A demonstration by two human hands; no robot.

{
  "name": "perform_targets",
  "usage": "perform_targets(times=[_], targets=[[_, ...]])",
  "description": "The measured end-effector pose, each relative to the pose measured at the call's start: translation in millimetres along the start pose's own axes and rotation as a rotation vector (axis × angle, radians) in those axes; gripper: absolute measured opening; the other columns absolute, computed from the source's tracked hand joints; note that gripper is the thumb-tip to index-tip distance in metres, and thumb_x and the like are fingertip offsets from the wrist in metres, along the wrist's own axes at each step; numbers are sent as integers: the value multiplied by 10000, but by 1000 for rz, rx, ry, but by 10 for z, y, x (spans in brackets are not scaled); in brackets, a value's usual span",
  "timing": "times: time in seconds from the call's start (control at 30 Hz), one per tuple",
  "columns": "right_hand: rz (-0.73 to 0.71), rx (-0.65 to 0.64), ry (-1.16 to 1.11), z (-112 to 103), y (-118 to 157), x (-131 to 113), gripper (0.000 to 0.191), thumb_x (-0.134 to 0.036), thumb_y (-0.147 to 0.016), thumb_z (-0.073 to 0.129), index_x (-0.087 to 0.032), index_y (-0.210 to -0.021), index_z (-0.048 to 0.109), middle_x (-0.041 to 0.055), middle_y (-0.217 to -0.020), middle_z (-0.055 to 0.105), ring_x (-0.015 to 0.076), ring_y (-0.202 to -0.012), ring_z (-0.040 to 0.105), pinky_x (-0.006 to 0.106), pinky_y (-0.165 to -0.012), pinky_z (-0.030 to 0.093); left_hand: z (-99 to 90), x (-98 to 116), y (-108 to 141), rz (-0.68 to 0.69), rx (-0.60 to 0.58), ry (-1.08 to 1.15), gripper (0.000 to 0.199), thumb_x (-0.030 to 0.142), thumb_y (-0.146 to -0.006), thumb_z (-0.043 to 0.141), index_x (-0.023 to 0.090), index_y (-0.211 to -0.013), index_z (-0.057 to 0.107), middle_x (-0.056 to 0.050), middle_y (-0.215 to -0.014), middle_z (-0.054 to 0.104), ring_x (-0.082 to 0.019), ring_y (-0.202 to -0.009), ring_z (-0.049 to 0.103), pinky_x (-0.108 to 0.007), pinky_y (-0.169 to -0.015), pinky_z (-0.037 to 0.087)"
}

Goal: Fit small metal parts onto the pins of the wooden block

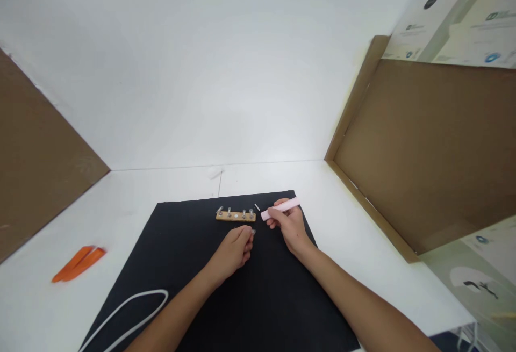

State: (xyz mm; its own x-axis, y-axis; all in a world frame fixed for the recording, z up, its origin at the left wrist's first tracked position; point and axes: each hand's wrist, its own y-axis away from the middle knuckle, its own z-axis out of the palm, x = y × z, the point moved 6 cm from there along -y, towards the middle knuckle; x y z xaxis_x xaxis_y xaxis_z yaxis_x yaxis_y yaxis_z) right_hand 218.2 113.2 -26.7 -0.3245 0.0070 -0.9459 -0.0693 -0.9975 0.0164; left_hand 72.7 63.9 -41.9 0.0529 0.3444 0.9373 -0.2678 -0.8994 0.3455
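My right hand (pixel 288 225) is closed around a pale pink rod (pixel 281 208), smooth and about pen-shaped, tilted up to the right. In the pinched fingers of my left hand (pixel 234 250) is a small shiny, clear-looking piece (pixel 253 231), mostly hidden by the fingertips. Just beyond my left hand lies a light wooden strip (pixel 236 216), with several small shiny pieces standing along it and a white dot near its middle. A thin white stick (pixel 257 207) rests between the strip and the pink rod.
Under the hands lies a black mat (pixel 177 250) on a white table (pixel 133 201). A white cable (pixel 137 294) loops over its left front. Two orange strips (pixel 78 264) lie at left. Brown boards (pixel 427 158) stand at both sides, and a white wall (pixel 226 72) rises behind.
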Motion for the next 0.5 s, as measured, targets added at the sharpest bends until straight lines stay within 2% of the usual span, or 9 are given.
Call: perform_targets(times=[0.1,0.27,0.33,0.43,0.5], targets=[[-2,-10,18,6,2,8,331,-236,-652,777,-171,-875,541,-17,-559,662,133,-470,621,202,-433,487,3,8,9,-6,2,-7,330,502,-851,406,207,-703,380,100,-534,306,-38,-378,250,-166,-351,176],[11,-291,-29,184,131,-8,301,-244,-647,785,-184,-820,545,14,-716,715,120,-458,618,201,-403,468,7,29,28,3,-4,-1,343,520,-841,411,204,-708,393,100,-536,303,-38,-379,254,-167,-355,174],[41,-367,-47,227,186,-12,298,-247,-640,791,-187,-806,551,21,-752,722,121,-460,620,203,-400,465,14,39,30,18,-19,5,357,537,-829,425,202,-707,400,97,-544,315,-37,-382,256,-168,-356,174],[51,-387,-70,234,201,-27,290,-239,-638,791,-187,-799,555,20,-750,721,118,-453,615,199,-394,456,12,32,18,28,-21,12,363,542,-822,432,203,-698,397,96,-543,317,-36,-378,254,-170,-354,179],[30,-334,-74,202,159,-34,281,-232,-645,783,-188,-804,554,15,-727,716,117,-451,612,198,-395,455,4,15,6,24,-10,12,362,539,-825,430,205,-693,394,99,-533,308,-37,-373,252,-169,-353,186]])
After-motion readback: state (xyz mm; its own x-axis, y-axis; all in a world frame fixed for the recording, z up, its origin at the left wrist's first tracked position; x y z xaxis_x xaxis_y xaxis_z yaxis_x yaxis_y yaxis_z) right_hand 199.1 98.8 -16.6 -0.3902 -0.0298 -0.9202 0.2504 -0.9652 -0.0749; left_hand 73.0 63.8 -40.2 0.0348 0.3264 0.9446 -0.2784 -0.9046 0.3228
